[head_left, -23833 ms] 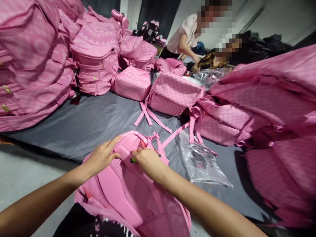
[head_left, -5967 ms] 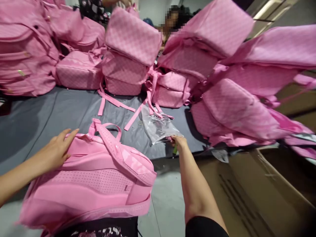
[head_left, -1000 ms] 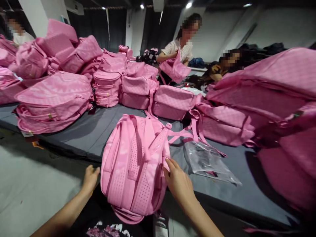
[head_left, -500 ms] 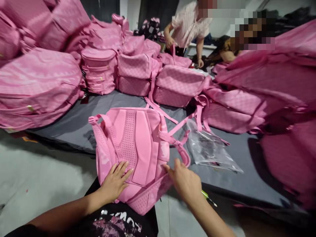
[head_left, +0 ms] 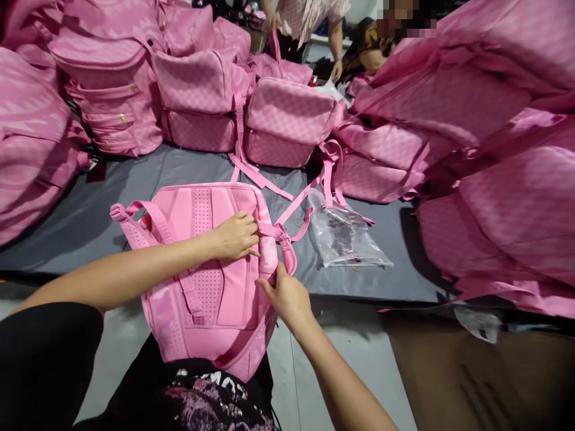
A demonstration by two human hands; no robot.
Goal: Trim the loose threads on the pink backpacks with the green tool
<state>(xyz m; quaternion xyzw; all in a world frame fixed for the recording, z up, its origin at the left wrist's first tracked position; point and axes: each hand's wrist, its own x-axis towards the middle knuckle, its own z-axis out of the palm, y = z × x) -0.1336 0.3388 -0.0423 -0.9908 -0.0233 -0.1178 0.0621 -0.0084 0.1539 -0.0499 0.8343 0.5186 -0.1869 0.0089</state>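
A pink backpack (head_left: 238,200) leans upright between my lap and the table edge, its padded back panel facing up toward me. My left hand (head_left: 237,235) reaches across the panel, fingers curled on the right side edge near the strap. Lower on that same side, my right hand (head_left: 287,293) has its thumb and index finger at the side of the backpack. One shoulder strap (head_left: 157,221) arches at the left, the other (head_left: 290,254) hangs at the right beside my right hand. The green tool seen by my right hand earlier is out of sight.
Pink backpacks (head_left: 290,114) stand in a row along the back of the grey-covered table (head_left: 175,164), and more are piled at the right (head_left: 516,203). A clear plastic bag (head_left: 348,236) lies right of the backpack. Across the table stands a person (head_left: 309,18).
My left hand has moved from the lower panel up and right to the side edge, its fingers now curled. The view has shifted right and down. My right hand remains at the right side.
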